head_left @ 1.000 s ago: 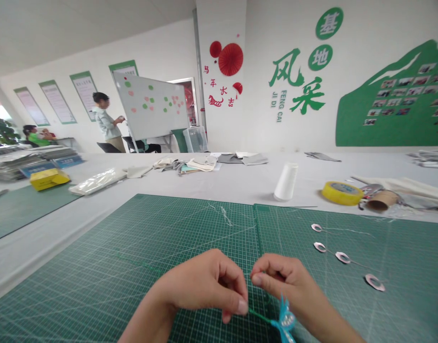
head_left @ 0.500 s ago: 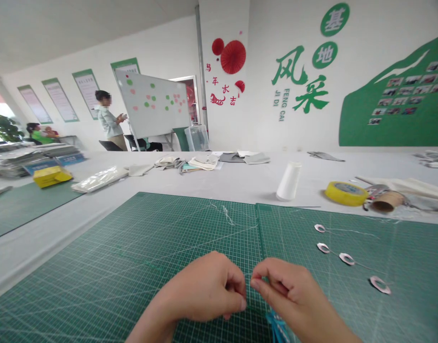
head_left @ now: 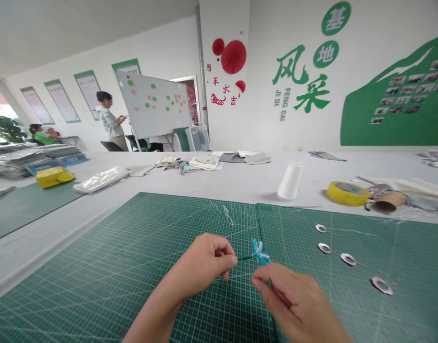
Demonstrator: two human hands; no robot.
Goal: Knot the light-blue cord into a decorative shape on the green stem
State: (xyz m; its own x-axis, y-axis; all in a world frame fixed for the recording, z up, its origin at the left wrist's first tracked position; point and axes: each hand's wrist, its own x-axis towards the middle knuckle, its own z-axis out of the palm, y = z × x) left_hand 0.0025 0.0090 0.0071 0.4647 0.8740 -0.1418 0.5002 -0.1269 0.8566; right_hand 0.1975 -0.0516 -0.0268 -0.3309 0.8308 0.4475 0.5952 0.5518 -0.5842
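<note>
My left hand [head_left: 208, 261] pinches the thin green stem of a small blue flower [head_left: 261, 252]. Its blue petals carry a whitish, bead-like trim and point to the right, above the green cutting mat [head_left: 162, 238]. Just below and to the right of the petals, my right hand [head_left: 293, 295] is closed with thumb and forefinger pressed together. Whether anything fine is held in that pinch cannot be made out. Pale rings with dark centres, one of them a white ring [head_left: 382, 285], lie on the mat at the right, several with thin strands.
A white thread cone [head_left: 289, 182] stands behind the mats, with a yellow tape roll [head_left: 348, 193] and a cardboard tube [head_left: 389, 201] to its right. Fabric pieces [head_left: 201, 162] lie farther back. At left are a yellow box [head_left: 54, 176] and a plastic-wrapped pack [head_left: 103, 179]. A person [head_left: 110, 121] stands by the whiteboard.
The blue flower, earlier hanging beneath my right hand near the bottom edge, is now up between my hands with its stem in the left. My left hand has risen slightly leftward.
</note>
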